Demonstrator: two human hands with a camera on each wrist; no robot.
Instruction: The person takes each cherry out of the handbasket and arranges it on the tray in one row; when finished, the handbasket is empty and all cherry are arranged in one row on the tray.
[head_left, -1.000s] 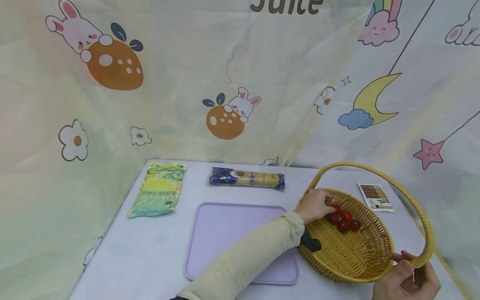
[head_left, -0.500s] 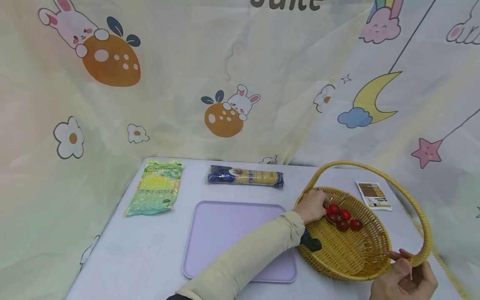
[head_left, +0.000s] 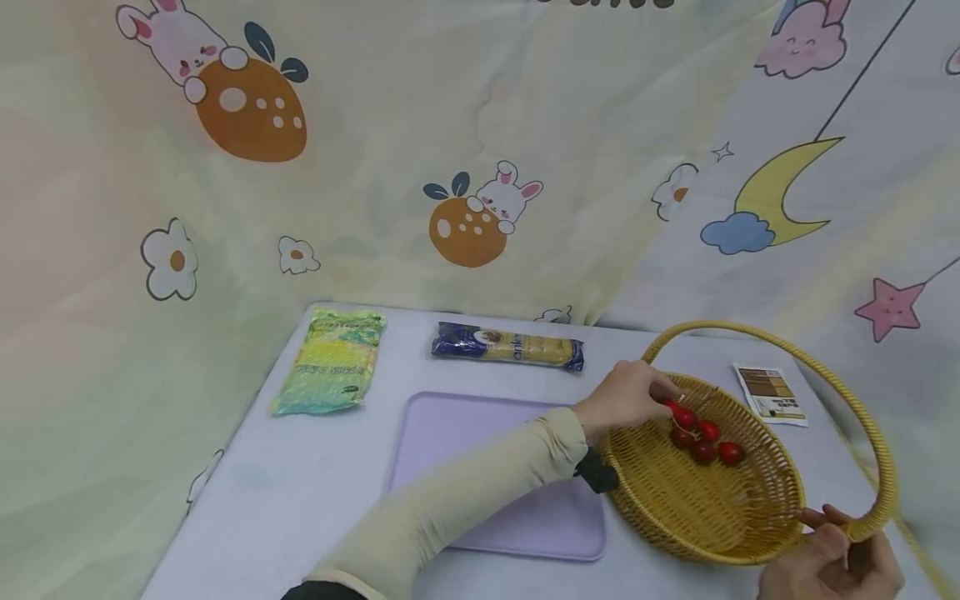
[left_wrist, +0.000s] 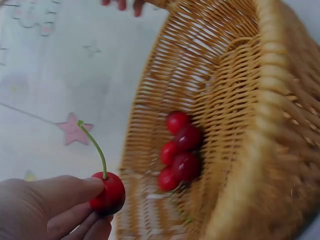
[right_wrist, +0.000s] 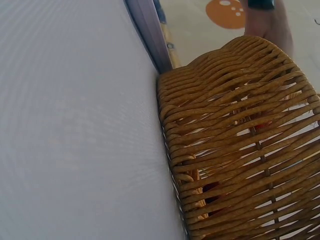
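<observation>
My left hand (head_left: 626, 396) is over the left side of the wicker basket (head_left: 697, 517). Between its thumb and fingers it pinches a red cherry (left_wrist: 113, 194) with a green stem, clearest in the left wrist view. Several more cherries (head_left: 703, 452) lie together inside the basket, and the left wrist view shows this red cluster (left_wrist: 186, 166) against the weave. At the basket's near right, my right hand (head_left: 832, 562) grips the rim where the arched handle (head_left: 888, 467) joins it. In the right wrist view that hand is out of sight; the basket's woven side (right_wrist: 240, 135) fills much of it.
A lilac tray (head_left: 480, 404) lies left of the basket, partly under my left forearm. Behind it is a blue-and-yellow packet (head_left: 508, 346). A green-yellow bag (head_left: 330, 362) lies at the far left, a small white-brown sachet (head_left: 771, 394) right of the basket.
My left hand has lifted from low inside the basket and shifted toward its left rim, holding the cherry. My right hand keeps its grip on the basket. The head view has shifted slightly.
</observation>
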